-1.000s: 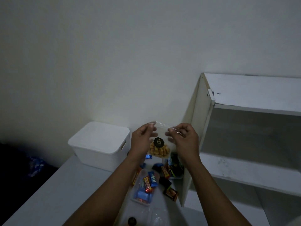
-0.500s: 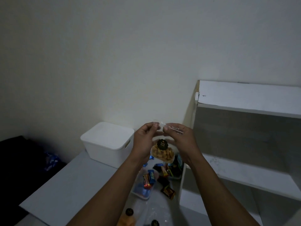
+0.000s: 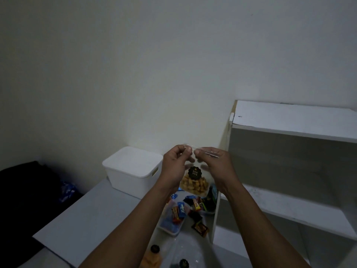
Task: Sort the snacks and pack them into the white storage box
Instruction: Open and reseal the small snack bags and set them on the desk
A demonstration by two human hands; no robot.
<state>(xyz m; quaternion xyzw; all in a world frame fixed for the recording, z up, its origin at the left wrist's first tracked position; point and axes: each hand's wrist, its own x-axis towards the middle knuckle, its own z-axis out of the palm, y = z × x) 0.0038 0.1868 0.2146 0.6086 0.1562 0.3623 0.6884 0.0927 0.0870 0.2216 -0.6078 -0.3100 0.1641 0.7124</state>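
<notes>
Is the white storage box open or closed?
Closed: its lid lies flat on the white box, covering the whole top.

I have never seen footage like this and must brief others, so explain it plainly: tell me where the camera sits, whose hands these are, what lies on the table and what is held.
There is no machine here. A person wears one wide-angle camera on the head, looking forward and down, so the two arms reaching in from below are that person's own. The left hand and right hand each pinch the top edge of a clear bag of golden snacks with a dark round label, held above the table. On the table lie small wrapped sweets, some in a shallow clear tray. To the left stands the white storage box, lid on. To the right is a white shelf unit. The light is dim.
</notes>
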